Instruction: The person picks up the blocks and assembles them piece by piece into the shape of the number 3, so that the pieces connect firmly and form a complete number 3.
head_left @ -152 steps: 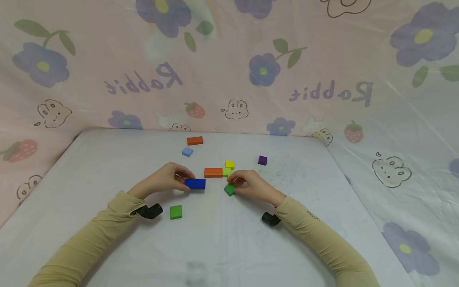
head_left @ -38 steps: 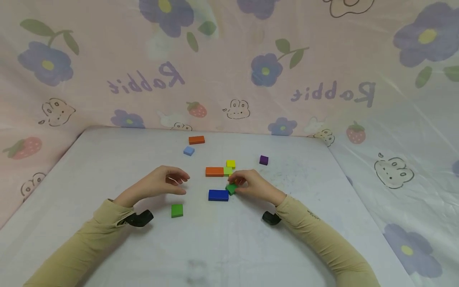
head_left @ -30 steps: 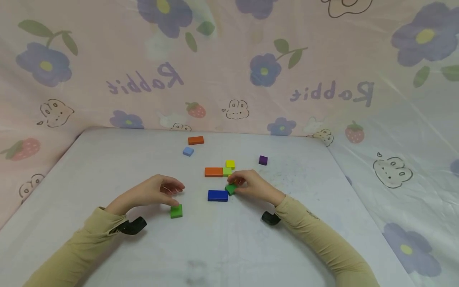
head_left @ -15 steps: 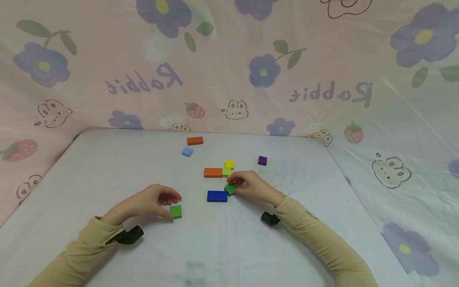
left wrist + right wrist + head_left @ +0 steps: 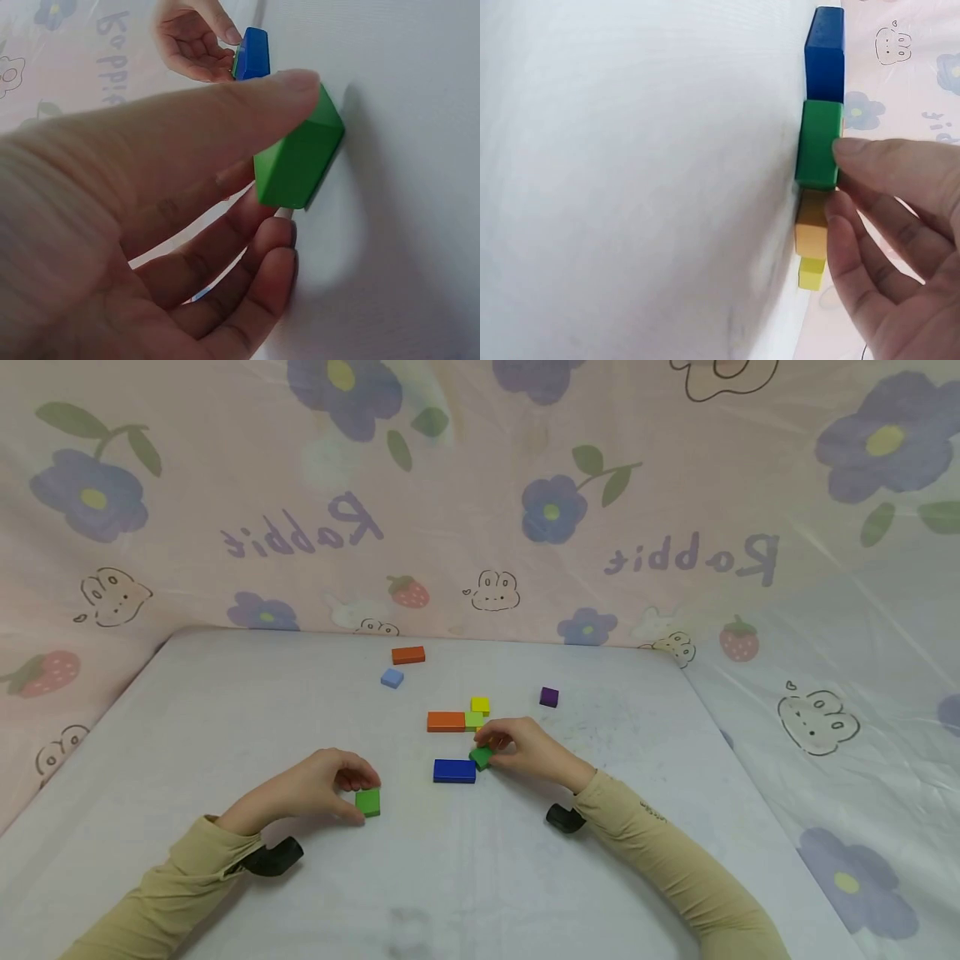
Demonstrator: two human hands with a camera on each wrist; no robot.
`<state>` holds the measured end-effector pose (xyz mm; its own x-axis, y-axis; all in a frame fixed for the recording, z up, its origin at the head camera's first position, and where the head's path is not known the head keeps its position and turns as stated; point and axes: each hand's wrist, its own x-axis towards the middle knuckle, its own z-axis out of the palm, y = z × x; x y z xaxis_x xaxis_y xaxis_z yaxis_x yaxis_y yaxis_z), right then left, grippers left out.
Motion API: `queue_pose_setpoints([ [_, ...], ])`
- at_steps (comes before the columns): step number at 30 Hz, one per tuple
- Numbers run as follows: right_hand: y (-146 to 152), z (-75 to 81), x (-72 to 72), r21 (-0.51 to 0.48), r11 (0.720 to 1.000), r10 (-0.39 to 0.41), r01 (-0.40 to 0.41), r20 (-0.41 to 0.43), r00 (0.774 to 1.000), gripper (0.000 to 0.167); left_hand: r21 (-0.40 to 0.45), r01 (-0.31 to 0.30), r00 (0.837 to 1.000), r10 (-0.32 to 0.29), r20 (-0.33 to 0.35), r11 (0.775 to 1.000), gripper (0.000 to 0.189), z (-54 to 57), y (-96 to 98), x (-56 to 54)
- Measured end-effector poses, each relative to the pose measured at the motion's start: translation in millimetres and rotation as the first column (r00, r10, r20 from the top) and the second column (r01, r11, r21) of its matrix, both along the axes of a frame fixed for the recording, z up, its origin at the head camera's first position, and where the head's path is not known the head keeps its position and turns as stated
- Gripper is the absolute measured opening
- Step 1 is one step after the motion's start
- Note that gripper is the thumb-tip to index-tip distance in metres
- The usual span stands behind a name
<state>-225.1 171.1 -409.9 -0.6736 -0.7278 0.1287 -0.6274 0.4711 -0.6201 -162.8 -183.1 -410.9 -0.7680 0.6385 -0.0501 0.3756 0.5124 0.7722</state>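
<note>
My left hand [image 5: 311, 789] pinches a flat green block [image 5: 367, 802] on the table, left of centre. In the left wrist view its thumb lies along one side of that block, with fingers on the far side. Near the middle, my right hand [image 5: 536, 753] holds a darker green block [image 5: 481, 758] between thumb and fingers. A long blue block [image 5: 454, 772] meets this block's left corner. The right wrist view shows an orange block [image 5: 811, 225] and a small yellow block [image 5: 811, 274] in line beyond the dark green one; my right hand partly covers them in the head view.
Behind the blue block lie a long orange-red block [image 5: 446, 722], a lime block [image 5: 474, 720] touching its end, and a yellow block [image 5: 480, 704]. Farther back are a light blue block [image 5: 392, 678], another orange-red block [image 5: 408, 655] and a purple block [image 5: 550, 697]. A printed curtain [image 5: 450, 527] borders the table.
My left hand has set the blue block down beside the dark green block, let go, moved back toward the lower left and taken hold of the flat green block. My right hand has stayed put.
</note>
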Motion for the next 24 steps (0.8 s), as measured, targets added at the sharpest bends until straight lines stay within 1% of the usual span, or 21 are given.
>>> queue_pose_setpoints([
  [7,0,-0.2,0.2,0.007,1.000,-0.001,0.001,-0.007,1.000,0.030,0.003,0.000,1.000,0.000,-0.002,1.000,0.035,-1.3,1.2,0.8],
  [14,-1,-0.4,0.5,0.010,1.000,0.001,-0.001,-0.003,1.000,0.030,0.004,-0.008,0.999,0.008,-0.038,1.000,0.033,-3.0,3.1,-1.3],
  [19,-1,1.5,1.5,0.010,1.000,-0.006,0.006,0.007,1.000,0.030,0.019,-0.014,0.998,0.015,-0.055,1.000,0.033,-1.3,7.0,-5.3],
  [24,-1,2.7,1.6,0.013,1.000,-0.010,0.010,0.007,1.000,0.030,0.045,-0.043,0.997,0.045,-0.057,0.998,0.034,-1.5,13.7,-12.4],
])
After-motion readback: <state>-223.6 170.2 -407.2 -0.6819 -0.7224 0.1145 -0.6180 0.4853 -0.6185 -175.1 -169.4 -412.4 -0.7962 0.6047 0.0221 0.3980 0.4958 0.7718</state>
